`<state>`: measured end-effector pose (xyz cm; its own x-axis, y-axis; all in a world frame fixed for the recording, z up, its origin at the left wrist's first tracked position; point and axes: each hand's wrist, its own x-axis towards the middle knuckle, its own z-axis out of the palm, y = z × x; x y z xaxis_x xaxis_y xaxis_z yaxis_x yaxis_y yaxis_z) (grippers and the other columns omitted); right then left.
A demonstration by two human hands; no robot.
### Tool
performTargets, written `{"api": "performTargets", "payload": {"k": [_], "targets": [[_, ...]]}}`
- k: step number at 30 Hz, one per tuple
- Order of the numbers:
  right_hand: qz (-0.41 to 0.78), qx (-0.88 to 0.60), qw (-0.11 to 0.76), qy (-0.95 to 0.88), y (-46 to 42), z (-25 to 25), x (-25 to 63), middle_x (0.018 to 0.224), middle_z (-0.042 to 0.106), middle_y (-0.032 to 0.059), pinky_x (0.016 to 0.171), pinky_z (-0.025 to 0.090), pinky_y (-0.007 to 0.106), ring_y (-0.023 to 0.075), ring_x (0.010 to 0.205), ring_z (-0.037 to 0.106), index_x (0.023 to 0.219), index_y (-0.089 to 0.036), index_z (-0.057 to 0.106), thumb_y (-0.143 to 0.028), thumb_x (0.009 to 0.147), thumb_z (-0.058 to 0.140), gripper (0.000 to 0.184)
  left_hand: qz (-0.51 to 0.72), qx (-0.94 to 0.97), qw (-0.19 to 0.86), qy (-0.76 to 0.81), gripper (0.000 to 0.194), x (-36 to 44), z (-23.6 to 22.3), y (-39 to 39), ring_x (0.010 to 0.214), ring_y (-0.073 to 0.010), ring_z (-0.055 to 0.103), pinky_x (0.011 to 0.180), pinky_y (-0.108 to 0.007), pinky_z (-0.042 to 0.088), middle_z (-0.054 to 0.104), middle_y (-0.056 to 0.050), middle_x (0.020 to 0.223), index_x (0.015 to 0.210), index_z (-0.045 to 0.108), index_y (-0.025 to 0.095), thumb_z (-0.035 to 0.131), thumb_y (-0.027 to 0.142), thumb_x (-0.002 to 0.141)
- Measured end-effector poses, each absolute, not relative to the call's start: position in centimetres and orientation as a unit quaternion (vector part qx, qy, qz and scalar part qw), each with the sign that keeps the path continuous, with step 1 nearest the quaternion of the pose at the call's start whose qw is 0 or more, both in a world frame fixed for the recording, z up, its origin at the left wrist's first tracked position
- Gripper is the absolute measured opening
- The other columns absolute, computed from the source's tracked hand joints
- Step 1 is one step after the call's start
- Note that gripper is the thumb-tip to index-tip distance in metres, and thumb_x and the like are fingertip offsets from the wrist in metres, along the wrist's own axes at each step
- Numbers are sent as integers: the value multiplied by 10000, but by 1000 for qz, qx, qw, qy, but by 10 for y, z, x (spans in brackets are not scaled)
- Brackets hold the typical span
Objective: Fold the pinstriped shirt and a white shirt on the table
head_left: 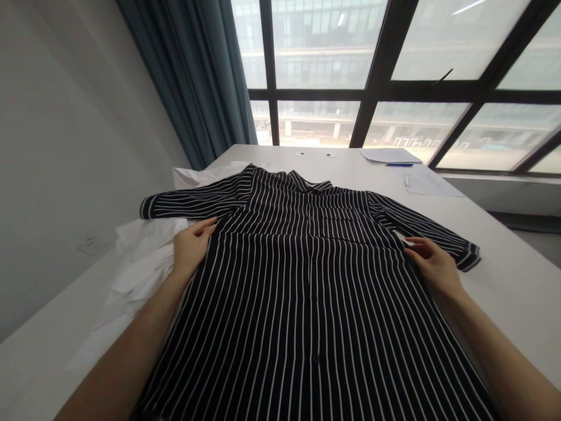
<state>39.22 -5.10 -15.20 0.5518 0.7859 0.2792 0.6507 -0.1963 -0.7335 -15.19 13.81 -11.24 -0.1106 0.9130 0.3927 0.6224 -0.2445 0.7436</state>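
Pinching opposite side edges of a black, white-striped, button-front fabric shirt (272, 298), my left hand (193, 247) and right hand (433, 266) close thumb against fingers near the armpits. Uneven tension between them could, I judge, skew the stripes or deepen the crease crossing the chest; a loose pinch could let an edge slip. The shirt lies between my hands, collar ahead of them, body running back between my forearms, hem out of view. Beyond my left hand, crumpled white sheet material (146, 257) sits beneath the outstretched sleeve (199, 202) and might drag along. All rests on a white worktop (512, 292).
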Motion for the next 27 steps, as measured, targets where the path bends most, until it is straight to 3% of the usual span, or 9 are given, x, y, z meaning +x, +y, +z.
{"api": "performTargets", "payload": {"k": [3,6,11,17,23,27], "targets": [[82,-770,423,-471,-51,-150,389,836,721,56,787,507,409,267,797,674,1065,-238,700,-531,755,656,429,429,653,196,592,245,-154,-105,139,905,-263,710,888,-381,537,773,-47,947,942,770,241,646,361,768],[75,-772,413,-476,-51,-148,387,837,727,61,775,502,402,272,802,674,1070,-234,699,-557,768,642,445,424,653,225,586,335,-152,-101,138,829,-242,691,782,-335,527,743,-38,826,1031,731,227,653,410,762],[76,-785,383,-481,-51,-147,389,843,739,67,732,483,385,273,798,670,1106,-231,697,-564,854,539,447,385,668,250,586,465,-146,-95,133,667,-188,598,642,-268,446,601,38,662,1029,625,222,759,426,633],[94,-768,404,-487,-51,-150,390,861,733,59,745,487,383,270,811,673,1132,-229,690,-552,791,621,475,353,696,177,600,396,-150,-89,130,560,-162,459,580,-259,344,418,74,570,1008,630,241,725,394,655],[64,-774,418,-472,-52,-147,388,788,713,56,715,493,392,250,699,650,1054,-227,710,-615,752,649,496,341,679,155,632,364,-156,-85,132,574,-181,523,581,-275,356,518,50,576,969,671,243,748,379,640],[71,-781,410,-466,-52,-147,390,790,732,60,717,495,398,271,733,668,1049,-231,727,-614,765,635,486,340,677,153,634,368,-156,-85,134,580,-196,560,595,-286,386,548,47,554,979,687,245,757,376,642]]}}
